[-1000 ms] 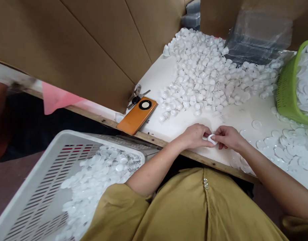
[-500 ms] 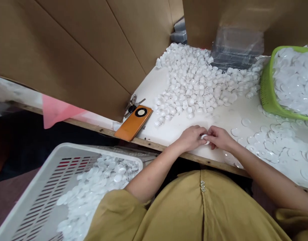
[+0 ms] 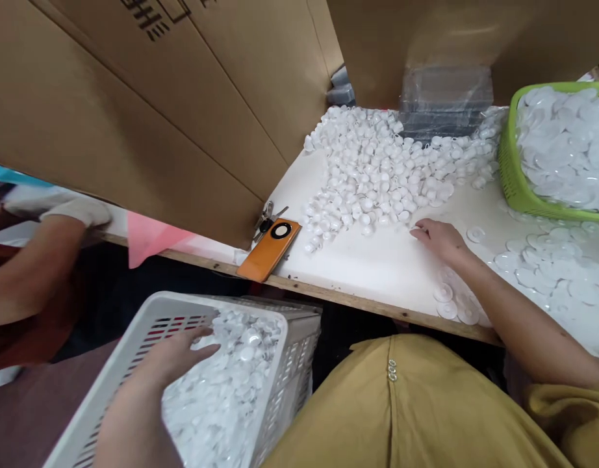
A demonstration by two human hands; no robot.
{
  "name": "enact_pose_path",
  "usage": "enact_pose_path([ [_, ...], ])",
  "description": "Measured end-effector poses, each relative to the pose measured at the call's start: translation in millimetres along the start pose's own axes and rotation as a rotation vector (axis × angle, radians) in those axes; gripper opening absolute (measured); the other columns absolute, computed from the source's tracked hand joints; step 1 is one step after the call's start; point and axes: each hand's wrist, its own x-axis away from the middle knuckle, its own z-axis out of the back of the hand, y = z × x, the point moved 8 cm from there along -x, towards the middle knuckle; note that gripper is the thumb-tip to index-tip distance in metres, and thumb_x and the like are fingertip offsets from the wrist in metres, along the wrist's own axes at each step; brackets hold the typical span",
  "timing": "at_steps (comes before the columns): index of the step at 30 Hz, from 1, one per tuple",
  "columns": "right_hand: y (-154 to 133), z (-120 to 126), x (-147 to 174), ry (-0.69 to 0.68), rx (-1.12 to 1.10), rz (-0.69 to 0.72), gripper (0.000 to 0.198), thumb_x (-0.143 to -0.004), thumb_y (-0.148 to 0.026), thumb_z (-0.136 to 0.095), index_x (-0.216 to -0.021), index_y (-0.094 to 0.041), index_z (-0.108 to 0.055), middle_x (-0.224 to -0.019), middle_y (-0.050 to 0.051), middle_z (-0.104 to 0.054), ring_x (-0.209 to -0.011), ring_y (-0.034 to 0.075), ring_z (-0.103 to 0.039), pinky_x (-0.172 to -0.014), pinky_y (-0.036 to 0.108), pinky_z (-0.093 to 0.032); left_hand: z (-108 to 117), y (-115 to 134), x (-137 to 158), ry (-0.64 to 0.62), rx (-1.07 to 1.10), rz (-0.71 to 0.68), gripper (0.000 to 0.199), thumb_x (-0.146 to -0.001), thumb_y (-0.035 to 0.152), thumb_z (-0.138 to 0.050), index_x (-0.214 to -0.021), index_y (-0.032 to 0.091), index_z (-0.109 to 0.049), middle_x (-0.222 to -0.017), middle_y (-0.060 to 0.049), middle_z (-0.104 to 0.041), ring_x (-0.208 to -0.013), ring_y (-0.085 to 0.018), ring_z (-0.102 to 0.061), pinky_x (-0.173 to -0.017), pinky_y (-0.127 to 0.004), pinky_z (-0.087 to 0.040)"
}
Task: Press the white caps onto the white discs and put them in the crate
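My left hand (image 3: pixel 182 354) hovers over the light grey crate (image 3: pixel 156 312), thumb and fingers apart, with nothing held. Below it the crate holds a heap of small white plastic caps (image 3: pixel 231 364). My right hand (image 3: pixel 440 240) is over the white tabletop (image 3: pixel 377 266), at the near edge of a pile of small white ring-like plastic pieces (image 3: pixel 372 175). Its fingers are curled together at the tips; whatever they pinch is hidden. Flat clear-white discs (image 3: pixel 455 299) lie under my right wrist.
A green basket (image 3: pixel 511 169) full of white discs stands at right, more loose discs (image 3: pixel 548 273) before it. An orange phone (image 3: pixel 267 253) and keys (image 3: pixel 267 218) lie by a cardboard panel (image 3: pixel 182 130). At far left, a co-worker's gloved hand (image 3: pixel 80 211) shows.
My hands have parted from a small white piece they held together. My left moved down-left over the crate and opened; my right reached forward to the pile. The view shifted slightly.
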Motion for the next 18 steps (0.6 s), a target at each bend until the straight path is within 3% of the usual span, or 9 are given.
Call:
enact_pose_path([
  [2,-6,-10,4,-0.001,0.021,0.059,0.026,-0.091,-0.036,-0.052,-0.108,-0.02,-0.062,-0.1,0.009,-0.067,-0.085,0.024,-0.061,-0.069,0.032,-0.043,-8,6,4,0.04,0.073,0.018,0.052,-0.067,0.054,-0.055,-0.102,0.017,-0.068,-0.096,-0.011,-0.073,-0.09,-0.032,-0.068,-0.081,-0.04,-0.052],
  [4,-17,-22,17,0.02,0.064,0.134,0.026,-0.089,-0.032,-0.056,-0.112,-0.021,-0.06,-0.102,0.008,-0.064,-0.084,0.022,-0.061,-0.065,0.03,-0.043,-9,43,7,0.121,0.185,-0.043,0.053,-0.074,0.055,-0.05,-0.109,0.018,-0.065,-0.099,-0.009,-0.072,-0.09,-0.028,-0.067,-0.083,-0.037,-0.052],
  [7,-32,-35,42,0.04,0.115,0.234,0.026,-0.088,-0.031,-0.058,-0.112,-0.022,-0.058,-0.105,0.007,-0.061,-0.08,0.021,-0.062,-0.059,0.028,-0.041,-3,134,10,0.257,0.354,-0.254,0.047,-0.078,0.052,-0.051,-0.108,0.018,-0.064,-0.097,-0.007,-0.07,-0.086,-0.023,-0.066,-0.083,-0.034,-0.052],
  [10,-29,-33,59,0.05,0.088,0.287,0.03,-0.089,-0.037,-0.056,-0.115,-0.022,-0.055,-0.108,0.008,-0.059,-0.079,0.02,-0.061,-0.059,0.029,-0.043,-7,236,14,0.236,0.486,-0.556,0.035,-0.081,0.041,-0.056,-0.106,0.019,-0.065,-0.092,-0.005,-0.066,-0.083,-0.018,-0.064,-0.08,-0.031,-0.052],
  [14,15,3,62,0.179,0.143,0.171,0.021,-0.088,-0.031,-0.055,-0.106,-0.02,-0.06,-0.102,0.009,-0.058,-0.08,0.021,-0.061,-0.065,0.031,-0.045,-23,340,17,0.149,0.53,-0.851,0.039,-0.079,0.027,-0.064,-0.117,0.02,-0.062,-0.101,-0.005,-0.06,-0.086,-0.015,-0.062,-0.081,-0.028,-0.052],
  [16,45,18,58,0.194,0.198,0.067,0.021,-0.083,-0.029,-0.06,-0.101,-0.02,-0.063,-0.098,0.008,-0.057,-0.077,0.021,-0.061,-0.065,0.032,-0.045,-32,372,13,0.133,0.482,-0.921,0.045,-0.077,0.024,-0.068,-0.121,0.021,-0.061,-0.104,-0.005,-0.056,-0.085,-0.015,-0.061,-0.083,-0.029,-0.051],
  [18,66,24,55,0.163,0.193,0.014,0.024,-0.077,-0.031,-0.066,-0.098,-0.02,-0.064,-0.097,0.007,-0.057,-0.074,0.02,-0.06,-0.066,0.032,-0.046,-41,391,8,0.11,0.422,-0.962,0.038,-0.076,0.022,-0.068,-0.115,0.022,-0.065,-0.102,-0.005,-0.055,-0.082,-0.014,-0.06,-0.083,-0.029,-0.051],
])
